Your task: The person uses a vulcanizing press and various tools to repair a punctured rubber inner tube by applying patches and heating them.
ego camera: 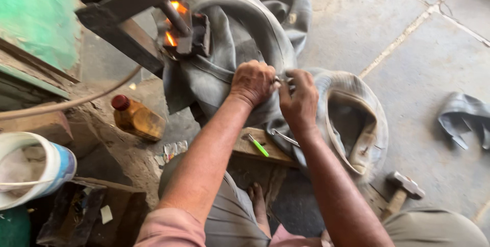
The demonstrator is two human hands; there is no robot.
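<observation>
At frame centre, left hand (pixel 252 82) and right hand (pixel 298 99) pinch fingers closed on a small metal valve (pixel 278 80) of the grey inner tube (pixel 229 37).

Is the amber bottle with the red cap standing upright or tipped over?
Tipped. The amber bottle leans on the ground with its red cap pointing up-left, cap on.

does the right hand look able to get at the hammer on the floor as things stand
Probably yes, once it lets go. The right hand is busy at the rubber tube beside the left hand, but the hammer lies uncovered on the floor on that side, with nothing between.
</observation>
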